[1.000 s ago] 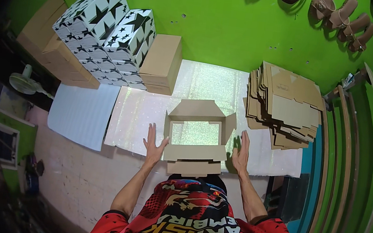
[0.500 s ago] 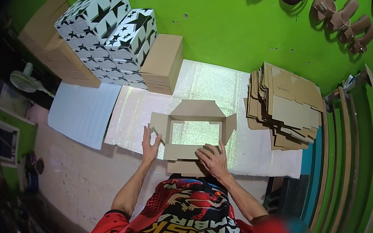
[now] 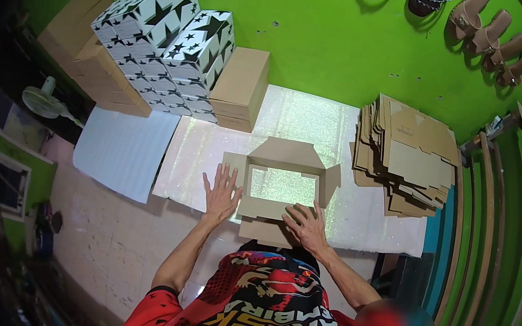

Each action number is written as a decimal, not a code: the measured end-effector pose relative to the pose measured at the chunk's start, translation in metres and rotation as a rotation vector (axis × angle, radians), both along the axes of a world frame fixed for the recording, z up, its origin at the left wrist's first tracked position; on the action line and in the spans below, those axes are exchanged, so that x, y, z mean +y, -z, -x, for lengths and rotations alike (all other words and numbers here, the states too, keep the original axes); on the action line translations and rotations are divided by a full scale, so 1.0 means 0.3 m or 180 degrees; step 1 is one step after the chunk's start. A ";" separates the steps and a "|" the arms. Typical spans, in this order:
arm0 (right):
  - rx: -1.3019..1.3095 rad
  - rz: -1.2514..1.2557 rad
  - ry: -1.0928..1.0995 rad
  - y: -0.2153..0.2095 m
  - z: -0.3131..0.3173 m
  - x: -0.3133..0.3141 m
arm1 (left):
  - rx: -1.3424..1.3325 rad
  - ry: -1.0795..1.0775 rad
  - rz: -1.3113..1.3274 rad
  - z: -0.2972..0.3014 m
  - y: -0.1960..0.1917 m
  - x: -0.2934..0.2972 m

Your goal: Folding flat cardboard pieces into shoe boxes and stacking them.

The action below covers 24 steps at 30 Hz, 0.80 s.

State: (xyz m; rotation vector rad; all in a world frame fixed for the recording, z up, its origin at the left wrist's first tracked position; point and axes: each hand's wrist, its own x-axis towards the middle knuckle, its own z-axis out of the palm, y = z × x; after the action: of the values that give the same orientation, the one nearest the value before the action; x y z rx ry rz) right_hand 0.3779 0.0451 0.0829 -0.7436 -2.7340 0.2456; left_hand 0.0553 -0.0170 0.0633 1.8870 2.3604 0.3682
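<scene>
One open cardboard box point(image 3: 261, 209) is being supported at the near side of the table point(image 3: 191, 167). Its left flap point(image 3: 235, 159) is being overlapped by the left hand point(image 3: 222, 197), fingers spread, nothing grasped; its front wall is being touched by the right hand point(image 3: 309, 228), half open, no firm grip being shown. Lightness and moderate, easily creased stiffness are being suggested; folded corners are probably being favoured as holds. Lettering is being displayed across the shirt point(image 3: 262, 302); print on the flattened cardboard point(image 3: 414, 153) is being rendered too small to read.

Left flap point(image 3: 234, 161) swung outward, right fingers point(image 3: 299, 217) over carton point(image 3: 260, 209)
</scene>
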 end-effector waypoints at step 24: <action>-0.0128 0.0418 0.0884 0.050 0.229 0.117 | -0.2006 -0.1406 -0.0133 -0.058 0.108 -0.028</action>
State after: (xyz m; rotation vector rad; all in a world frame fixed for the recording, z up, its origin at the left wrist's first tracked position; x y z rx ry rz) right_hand 0.3092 0.0803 0.0678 -1.1624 -2.6293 0.3527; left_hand 0.0727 -0.0255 0.0311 1.0124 2.2762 0.8969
